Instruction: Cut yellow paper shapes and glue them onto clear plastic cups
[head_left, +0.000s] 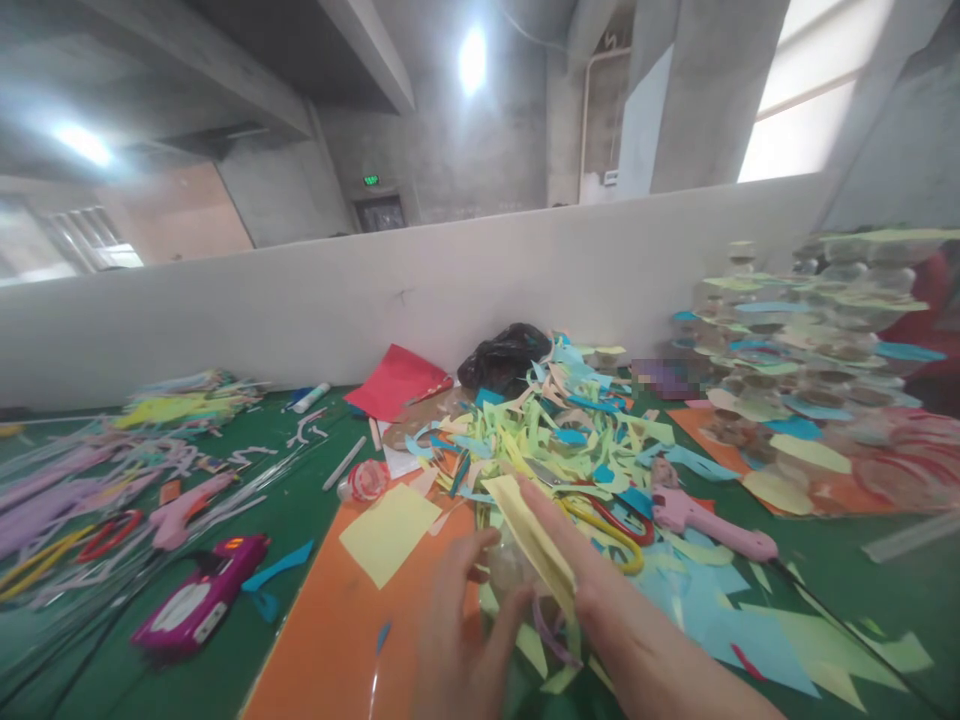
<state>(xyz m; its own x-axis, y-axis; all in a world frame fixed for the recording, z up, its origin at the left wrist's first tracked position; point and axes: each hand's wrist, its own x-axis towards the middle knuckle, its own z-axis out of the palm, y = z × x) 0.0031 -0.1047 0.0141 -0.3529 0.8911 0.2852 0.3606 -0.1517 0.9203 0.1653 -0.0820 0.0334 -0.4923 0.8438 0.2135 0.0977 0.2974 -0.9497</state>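
Blurred by motion, my left hand point(469, 620) curves its thumb and forefinger around a see-through plastic piece point(511, 568), which looks like a small bottle. My right hand point(622, 600) is at its right side, fingers straight and close together, holding a pale yellow paper piece point(529, 535) that is tilted against the clear plastic. The thumb of that hand is hidden. Under both hands lie paper scraps and a purple strip point(553, 635). Yellow-handled scissors point(611, 535) rest on the scrap heap just beyond my right hand.
A pink glue gun point(712, 525) with a cord lies right, another glue gun point(187, 510) left near a magenta device point(202, 595). Clear bottles with paper discs point(795, 350) are stacked at right. A yellow sheet point(390, 535) lies on orange board point(337, 640). A white partition point(300, 310) stands behind.
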